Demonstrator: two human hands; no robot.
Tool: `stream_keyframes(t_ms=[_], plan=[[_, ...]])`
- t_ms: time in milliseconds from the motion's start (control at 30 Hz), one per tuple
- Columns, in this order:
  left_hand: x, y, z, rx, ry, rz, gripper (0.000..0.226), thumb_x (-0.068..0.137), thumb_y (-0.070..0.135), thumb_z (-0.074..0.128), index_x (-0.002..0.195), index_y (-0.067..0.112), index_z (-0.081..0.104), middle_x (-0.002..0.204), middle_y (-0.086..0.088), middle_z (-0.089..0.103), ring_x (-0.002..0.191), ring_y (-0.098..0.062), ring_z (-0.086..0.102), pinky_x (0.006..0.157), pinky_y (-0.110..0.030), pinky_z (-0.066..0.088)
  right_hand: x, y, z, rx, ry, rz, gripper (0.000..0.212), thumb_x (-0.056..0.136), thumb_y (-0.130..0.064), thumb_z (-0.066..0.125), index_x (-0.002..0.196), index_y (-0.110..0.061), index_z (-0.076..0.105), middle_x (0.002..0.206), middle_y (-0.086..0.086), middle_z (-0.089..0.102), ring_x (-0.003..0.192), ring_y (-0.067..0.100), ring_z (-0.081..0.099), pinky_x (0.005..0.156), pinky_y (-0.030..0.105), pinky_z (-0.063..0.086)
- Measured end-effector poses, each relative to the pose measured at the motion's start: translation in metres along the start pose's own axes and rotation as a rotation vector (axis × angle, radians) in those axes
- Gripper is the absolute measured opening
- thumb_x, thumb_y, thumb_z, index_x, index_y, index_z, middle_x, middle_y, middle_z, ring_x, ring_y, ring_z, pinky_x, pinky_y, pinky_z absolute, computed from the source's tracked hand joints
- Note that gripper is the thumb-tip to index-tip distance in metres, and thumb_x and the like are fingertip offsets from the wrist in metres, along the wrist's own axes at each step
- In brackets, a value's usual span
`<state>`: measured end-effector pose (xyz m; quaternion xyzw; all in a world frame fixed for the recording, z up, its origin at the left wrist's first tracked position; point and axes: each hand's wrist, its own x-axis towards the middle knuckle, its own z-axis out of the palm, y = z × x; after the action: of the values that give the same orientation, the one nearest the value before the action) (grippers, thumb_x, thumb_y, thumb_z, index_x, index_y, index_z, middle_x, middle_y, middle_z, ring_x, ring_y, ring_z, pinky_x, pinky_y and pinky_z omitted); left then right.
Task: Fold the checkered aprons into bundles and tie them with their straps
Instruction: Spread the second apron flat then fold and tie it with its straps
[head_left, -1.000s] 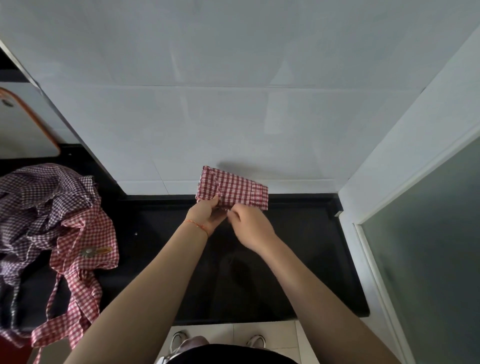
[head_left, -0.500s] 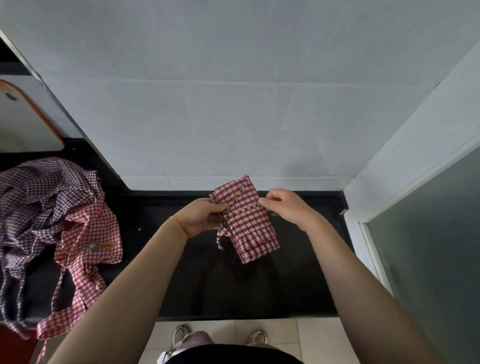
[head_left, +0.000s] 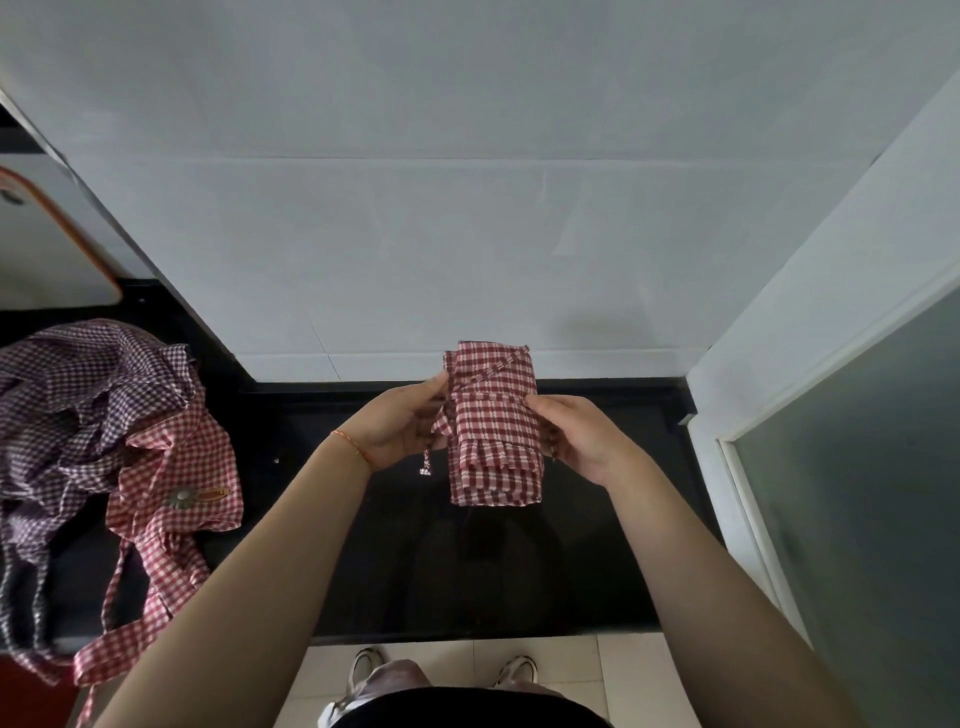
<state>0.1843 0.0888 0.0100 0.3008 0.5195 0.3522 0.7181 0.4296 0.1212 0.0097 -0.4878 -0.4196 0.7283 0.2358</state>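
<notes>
Grip: the left hand (head_left: 395, 428) and right hand (head_left: 582, 441) hold a folded red-checkered apron bundle (head_left: 493, 426) between them, each with curled fingers pinching one long side; the fingertips behind the cloth are hidden. The bundle is held in the air above the black worktop (head_left: 363, 545), near the white tiled wall (head_left: 467, 234), not resting on either. Its long axis runs away from the person, far end toward the wall, near end toward the body. A strap (head_left: 485, 371) crosses the far part diagonally; a loose strap end (head_left: 427, 462) hangs at the left side, and whether it is knotted cannot be made out. At the left, a heap of unfolded aprons (head_left: 104, 441), purple and red checks, lies on the worktop, cut off by the frame edge, one strap trailing over the front edge.
</notes>
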Motion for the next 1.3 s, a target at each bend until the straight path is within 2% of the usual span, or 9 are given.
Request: stream_keyframes(t_ms=[267, 400, 600, 800, 900, 1000, 1100, 1200, 1300], plan=[[-0.006, -0.010, -0.008, -0.030, -0.041, 0.090, 0.022, 0.095, 0.022, 0.056, 0.082, 0.018, 0.073, 0.080, 0.003, 0.058, 0.070, -0.010, 0.046, 0.061, -0.021, 0.039, 0.004, -0.001, -0.009, 0.254, -0.004, -0.020, 0.037, 0.101, -0.029, 0.055, 0.121, 0.001, 0.063, 0.105, 0.009, 0.069, 0.094, 0.022, 0.067, 0.084, 0.033, 0.054], [0.000, -0.014, 0.009, -0.080, 0.050, 0.094, 0.030, 0.103, 0.016, 0.047, 0.118, 0.002, 0.068, 0.115, -0.016, 0.069, 0.104, -0.030, 0.064, 0.093, -0.036, 0.051, 0.007, 0.001, 0.004, 0.420, 0.010, 0.032, 0.036, 0.099, -0.028, 0.057, 0.122, -0.001, 0.063, 0.111, 0.013, 0.065, 0.102, 0.026, 0.060, 0.097, 0.038, 0.047], [-0.003, -0.014, 0.053, -0.481, 0.236, 0.004, 0.025, 0.107, 0.019, 0.033, 0.121, 0.009, 0.051, 0.093, -0.009, 0.061, 0.081, -0.021, 0.059, 0.071, -0.032, 0.050, 0.011, 0.007, 0.031, 0.615, 0.005, 0.067, 0.034, 0.102, -0.022, 0.052, 0.127, 0.000, 0.059, 0.104, 0.012, 0.072, 0.093, 0.022, 0.070, 0.079, 0.033, 0.060], [0.007, -0.010, 0.059, -0.450, 0.262, 0.065, 0.023, 0.106, 0.010, 0.036, 0.095, 0.011, 0.056, 0.101, -0.010, 0.060, 0.085, -0.016, 0.057, 0.071, -0.026, 0.053, 0.018, 0.021, 0.038, 0.599, 0.026, 0.067, 0.039, 0.102, -0.027, 0.052, 0.133, -0.004, 0.057, 0.140, 0.023, 0.055, 0.125, 0.029, 0.056, 0.119, 0.051, 0.029], [0.004, -0.008, 0.056, -0.423, 0.215, 0.060, 0.024, 0.105, 0.007, 0.036, 0.093, 0.012, 0.056, 0.098, -0.009, 0.059, 0.087, -0.019, 0.057, 0.077, -0.030, 0.050, 0.018, 0.022, 0.038, 0.602, 0.018, 0.063, 0.046, 0.088, -0.029, 0.070, 0.123, 0.000, 0.061, 0.117, 0.018, 0.063, 0.110, 0.025, 0.061, 0.115, 0.038, 0.032], [-0.002, -0.006, 0.049, -0.474, 0.128, 0.057, 0.029, 0.107, 0.015, 0.032, 0.101, 0.010, 0.060, 0.101, -0.009, 0.067, 0.085, -0.018, 0.068, 0.068, -0.026, 0.057, 0.017, 0.019, 0.034, 0.560, 0.009, 0.046, 0.047, 0.092, -0.031, 0.066, 0.126, -0.001, 0.058, 0.107, 0.011, 0.060, 0.100, 0.021, 0.055, 0.119, 0.042, 0.029], [-0.008, -0.001, 0.036, -0.503, 0.019, 0.010, 0.056, 0.103, 0.049, 0.034, 0.129, 0.005, 0.058, 0.129, -0.015, 0.066, 0.114, -0.028, 0.067, 0.097, -0.042, 0.050, 0.012, 0.013, 0.025, 0.532, -0.008, 0.012, 0.047, 0.099, -0.025, 0.055, 0.139, -0.002, 0.050, 0.127, 0.012, 0.067, 0.127, 0.024, 0.057, 0.120, 0.042, 0.029], [-0.008, 0.004, 0.018, -0.431, -0.138, -0.068, 0.090, 0.088, 0.077, 0.034, 0.133, 0.002, 0.056, 0.138, -0.019, 0.058, 0.125, -0.036, 0.058, 0.110, -0.051, 0.035, 0.008, 0.008, 0.012, 0.444, -0.021, -0.007, 0.030, 0.101, -0.017, 0.052, 0.125, -0.002, 0.061, 0.116, 0.010, 0.071, 0.119, 0.022, 0.063, 0.114, 0.038, 0.038], [-0.008, 0.009, 0.009, -0.174, -0.223, -0.085, 0.093, 0.080, 0.081, 0.043, 0.138, 0.009, 0.053, 0.138, -0.014, 0.059, 0.126, -0.033, 0.058, 0.110, -0.053, 0.036, 0.003, 0.003, 0.008, 0.271, -0.091, -0.048, 0.023, 0.100, -0.017, 0.053, 0.112, -0.004, 0.066, 0.105, 0.006, 0.072, 0.104, 0.019, 0.066, 0.098, 0.031, 0.048]])
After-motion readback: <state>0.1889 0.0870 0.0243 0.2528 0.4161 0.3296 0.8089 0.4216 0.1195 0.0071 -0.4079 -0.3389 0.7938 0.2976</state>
